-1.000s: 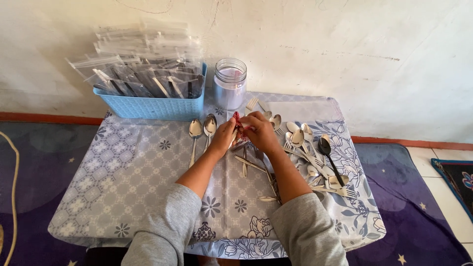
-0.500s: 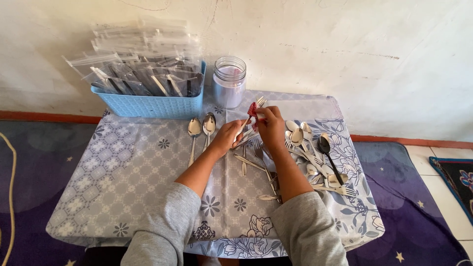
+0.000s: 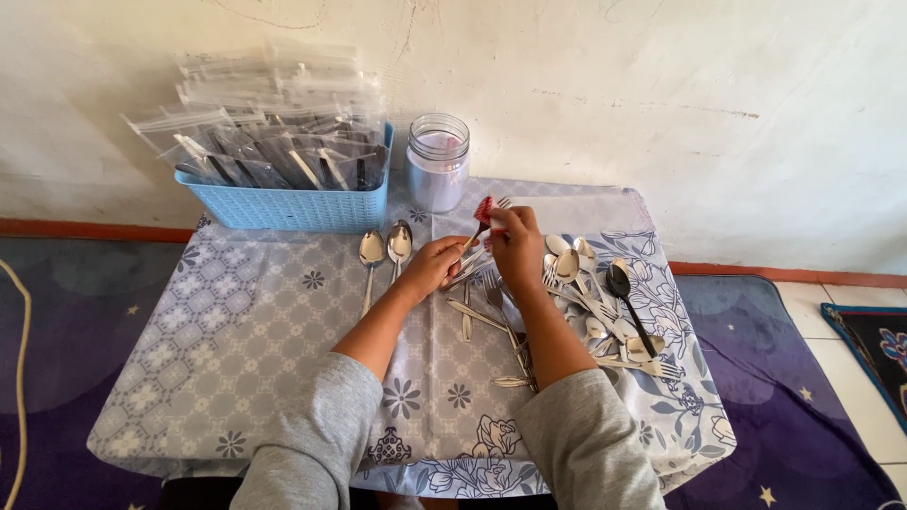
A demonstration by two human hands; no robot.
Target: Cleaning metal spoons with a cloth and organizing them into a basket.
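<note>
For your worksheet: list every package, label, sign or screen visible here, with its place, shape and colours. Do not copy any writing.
Clear plastic bags: flat oblong packets with dark and silvery contents, stacked upright in the light blue basket at the table's back left.
Glass jar: round, clear, lidless, right of the basket.
No labels, signs or screens show.

A low table (image 3: 236,378) stands against a pale, cream-coloured plaster wall (image 3: 661,94) that shows faint cracks and scuff marks, with a reddish-brown skirting strip (image 3: 85,228) running along its base. The table is draped in a grey-blue cloth (image 3: 189,331) printed with lattice and flower patterns, and it sits on a dark purple carpet (image 3: 803,397) dotted with small stars. At the far right, white floor tiles (image 3: 850,326) show beside the edge of a dark mat (image 3: 879,340), and soft daylight fills the room evenly.
</note>
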